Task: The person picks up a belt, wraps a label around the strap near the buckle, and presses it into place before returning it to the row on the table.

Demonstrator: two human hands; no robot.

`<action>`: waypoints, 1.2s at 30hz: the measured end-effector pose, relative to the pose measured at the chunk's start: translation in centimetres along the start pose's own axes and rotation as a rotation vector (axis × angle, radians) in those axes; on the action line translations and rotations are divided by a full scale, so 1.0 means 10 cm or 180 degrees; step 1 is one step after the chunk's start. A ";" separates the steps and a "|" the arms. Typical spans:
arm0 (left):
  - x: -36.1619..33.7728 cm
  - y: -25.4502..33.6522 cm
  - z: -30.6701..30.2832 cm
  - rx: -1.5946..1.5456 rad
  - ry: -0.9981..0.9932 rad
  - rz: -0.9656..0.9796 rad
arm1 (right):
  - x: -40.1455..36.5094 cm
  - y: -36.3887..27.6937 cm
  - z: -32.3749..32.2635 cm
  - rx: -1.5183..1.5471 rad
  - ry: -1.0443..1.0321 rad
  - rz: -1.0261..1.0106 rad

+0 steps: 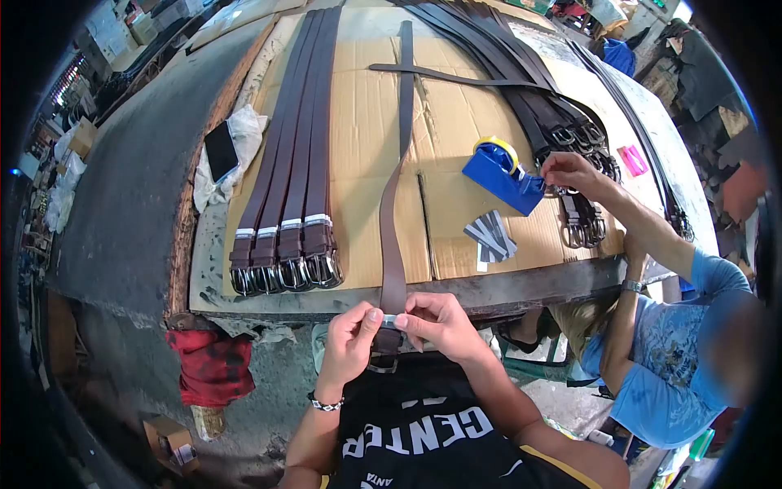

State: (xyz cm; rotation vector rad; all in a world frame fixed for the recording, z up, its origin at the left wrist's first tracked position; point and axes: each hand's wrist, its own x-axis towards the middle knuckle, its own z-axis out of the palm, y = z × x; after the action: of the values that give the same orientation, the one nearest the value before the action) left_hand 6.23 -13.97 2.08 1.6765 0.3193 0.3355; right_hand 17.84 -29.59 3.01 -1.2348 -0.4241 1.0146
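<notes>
Looking down in the head view, the left hand (350, 336) and the right hand (441, 323) meet just past the near edge of the desk (529, 285). Both are closed narrow, fingertips pinching a pale strip (389, 319) that lies across a brown belt (393, 244). That belt runs from the far cardboard (358, 98) toward the person and hangs over the near edge, with its buckle (383, 363) dangling below the hands. To the left lie four brown belts (285, 204) side by side, each banded in white near its buckle. To the right, a co-worker's hand (570, 173) rests on a blue tape dispenser (498, 175), beside a heap of dark belts (562, 122). A phone (220, 149) sits on a white cloth at the far left. As I judge it, the strip could crease or sit askew if the two pinches pull unevenly, and the hanging buckle's weight could drag the belt off the desk should both grips loosen.
</notes>
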 end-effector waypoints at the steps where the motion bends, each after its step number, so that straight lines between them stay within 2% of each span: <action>1: -0.01 -0.02 -0.01 -0.0126 -0.0020 -0.0032 | 0.00 -0.01 0.02 0.0054 -0.0016 -0.0001; 6: -0.02 -0.10 0.04 -0.0902 0.0010 -0.0203 | -0.01 0.00 0.05 0.0237 -0.0095 0.0039; 9: -0.04 -0.13 0.11 -0.1419 0.0104 -0.0547 | 0.01 0.04 0.06 0.0369 0.0030 0.0056; 15: -0.03 -0.17 0.11 -0.0996 -0.0019 -0.0309 | 0.01 0.11 0.02 0.0530 0.0068 0.0057; 21: -0.09 -0.12 0.10 -0.0982 0.0368 -0.0328 | 0.04 0.14 0.04 0.0622 0.0167 0.0071; 24: -0.12 -0.09 0.11 -0.0616 0.0331 -0.0141 | 0.03 0.10 0.08 0.0330 0.0219 0.0036; 30: -0.12 -0.02 0.10 -0.0199 0.0490 -0.0150 | 0.04 0.07 0.08 -0.0566 0.0144 -0.0027; 36: -0.12 -0.05 0.00 -0.0303 0.0423 -0.0226 | 0.04 -0.01 0.03 -0.0299 -0.0064 0.0118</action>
State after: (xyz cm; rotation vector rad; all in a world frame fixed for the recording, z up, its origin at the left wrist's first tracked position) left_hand 5.17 -14.41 1.57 1.5490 0.4539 0.4040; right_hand 17.79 -29.11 3.10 -1.3216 -0.4706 1.0493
